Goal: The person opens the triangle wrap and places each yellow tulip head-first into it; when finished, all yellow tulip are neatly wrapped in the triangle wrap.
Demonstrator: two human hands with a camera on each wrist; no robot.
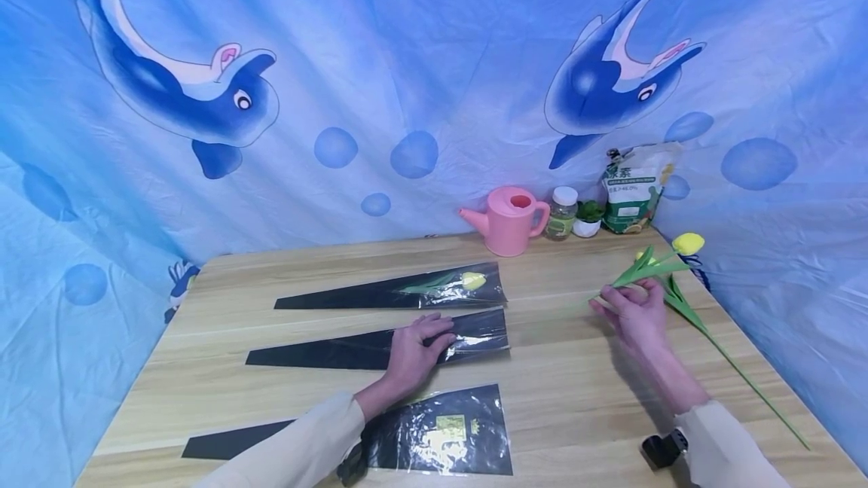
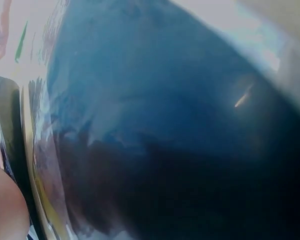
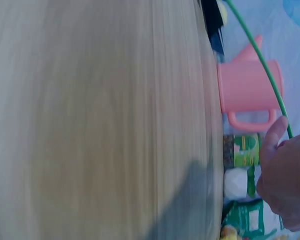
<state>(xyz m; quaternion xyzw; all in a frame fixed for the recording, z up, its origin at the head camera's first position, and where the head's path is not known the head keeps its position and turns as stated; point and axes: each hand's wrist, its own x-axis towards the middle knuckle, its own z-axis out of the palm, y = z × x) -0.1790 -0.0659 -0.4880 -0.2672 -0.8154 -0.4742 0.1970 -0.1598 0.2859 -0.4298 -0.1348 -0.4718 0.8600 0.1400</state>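
My right hand [image 1: 639,316] pinches the green stem of a yellow artificial tulip [image 1: 688,244] above the table's right side; the stem [image 3: 262,60] also crosses the right wrist view. A second tulip [image 1: 732,364] lies on the table beyond that hand, its yellow head partly hidden. My left hand [image 1: 412,352] rests on the middle black flower sleeve [image 1: 319,352], fingers extended near its wide end. Behind it lies a sleeve [image 1: 339,300] with a yellow tulip [image 1: 473,280] inside. The nearest sleeve [image 1: 484,428], with a clear film front, lies partly under my left forearm.
At the table's back right stand a pink watering can [image 1: 508,224], a jar with a white lid [image 1: 563,213], a small potted plant [image 1: 588,218] and a green-and-white bag [image 1: 634,187]. A blue dolphin-print curtain [image 1: 434,59] hangs behind the wooden table [image 1: 570,413].
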